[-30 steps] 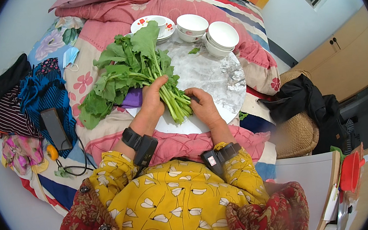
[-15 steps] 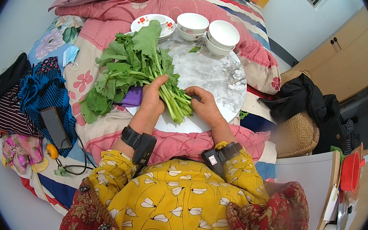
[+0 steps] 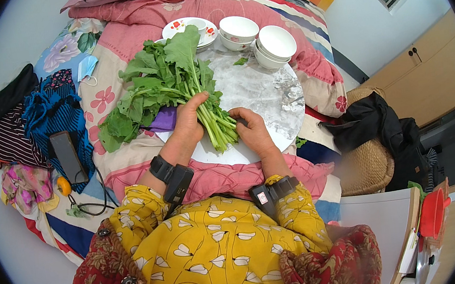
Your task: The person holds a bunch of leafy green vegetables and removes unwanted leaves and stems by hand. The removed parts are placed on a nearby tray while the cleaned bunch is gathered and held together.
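A bunch of leafy greens (image 3: 174,72) lies tilted over the round table, its broad leaves to the upper left and its cut stems toward me. My left hand (image 3: 189,123) is wrapped around the stems at mid-length. On the right side of the stem ends, my right hand (image 3: 253,132) is closed with fingertips against the stems; the pinched part is mostly hidden by the fingers. Beneath the leaves, a folded purple cloth (image 3: 164,119) shows in part. The round white-grey tabletop (image 3: 267,95) carries a small loose leaf (image 3: 240,61) near its far side.
White bowls stand in a left stack (image 3: 238,27) and a right stack (image 3: 275,42) at the table's far edge, beside flower-patterned plates (image 3: 175,28). Bedding (image 3: 129,21) surrounds the table. Clothes (image 3: 45,118) and a phone (image 3: 68,157) lie left; a woven stool (image 3: 368,168) stands right.
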`<act>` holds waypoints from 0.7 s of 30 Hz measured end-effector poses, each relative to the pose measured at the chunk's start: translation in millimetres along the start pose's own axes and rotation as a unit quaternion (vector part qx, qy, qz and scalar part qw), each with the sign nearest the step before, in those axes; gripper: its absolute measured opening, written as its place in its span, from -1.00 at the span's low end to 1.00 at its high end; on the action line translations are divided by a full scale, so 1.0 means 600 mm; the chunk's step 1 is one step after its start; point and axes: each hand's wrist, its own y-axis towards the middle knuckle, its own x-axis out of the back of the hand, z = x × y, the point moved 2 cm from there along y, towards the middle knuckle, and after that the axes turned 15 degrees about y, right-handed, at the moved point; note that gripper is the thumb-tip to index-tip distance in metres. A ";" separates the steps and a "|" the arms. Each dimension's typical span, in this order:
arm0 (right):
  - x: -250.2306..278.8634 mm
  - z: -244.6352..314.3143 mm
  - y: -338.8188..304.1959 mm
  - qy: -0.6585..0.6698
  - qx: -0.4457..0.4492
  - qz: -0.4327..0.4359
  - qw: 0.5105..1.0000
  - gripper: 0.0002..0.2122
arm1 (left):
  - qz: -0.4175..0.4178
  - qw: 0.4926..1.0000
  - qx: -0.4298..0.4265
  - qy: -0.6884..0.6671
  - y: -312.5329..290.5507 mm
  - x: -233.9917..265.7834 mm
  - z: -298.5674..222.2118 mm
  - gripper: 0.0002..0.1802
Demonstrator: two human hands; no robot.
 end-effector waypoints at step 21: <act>0.001 0.001 -0.001 -0.019 0.013 0.000 1.000 -0.67 | 0.010 1.000 0.021 -0.008 0.005 0.004 0.003 -0.76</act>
